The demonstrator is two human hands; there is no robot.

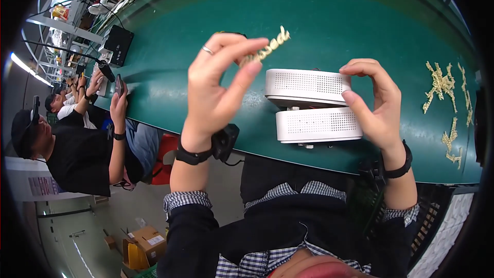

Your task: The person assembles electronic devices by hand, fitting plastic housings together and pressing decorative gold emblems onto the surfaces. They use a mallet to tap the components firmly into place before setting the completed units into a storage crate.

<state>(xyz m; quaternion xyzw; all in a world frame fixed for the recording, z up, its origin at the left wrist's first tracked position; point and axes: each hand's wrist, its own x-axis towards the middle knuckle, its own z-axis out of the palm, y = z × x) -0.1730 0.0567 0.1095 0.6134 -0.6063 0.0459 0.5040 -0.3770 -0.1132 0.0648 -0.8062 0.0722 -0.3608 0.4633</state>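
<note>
My left hand (218, 85) is raised above the green table (329, 25), pinching a small pale-yellow strip of plastic parts (267, 49) between thumb and fingers. A ring sits on one finger. My right hand (375, 105) grips the right end of two white perforated rectangular devices (314, 105) stacked one on the other near the table's front edge. Both wrists wear black straps.
Several more yellow part strips (443, 90) lie at the table's right. A black box (118, 44) with cables stands at the far left. A person in black (77, 149) sits to my left holding a phone. Cardboard boxes (146, 244) sit on the floor.
</note>
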